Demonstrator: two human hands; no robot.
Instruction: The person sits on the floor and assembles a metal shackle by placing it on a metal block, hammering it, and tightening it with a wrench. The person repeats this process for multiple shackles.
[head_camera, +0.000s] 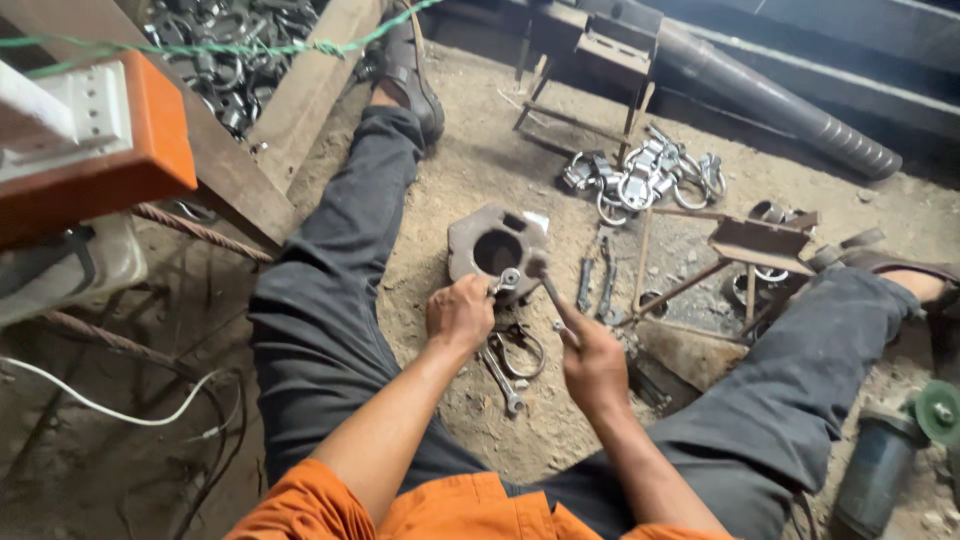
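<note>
Clamp half-hidden behind left hand

The dull rusted metal block sits on rough sandy ground; the clamps are bright, shiny metal.

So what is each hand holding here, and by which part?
The left hand grips a small metal clamp piece by its lower end. The right hand holds a small hammer low on its handle.

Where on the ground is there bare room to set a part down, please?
Bare dirt lies between the round iron block and the clamp pile, and near the knees below the spanner. It is crowded around both hands and by the small stand.
</note>
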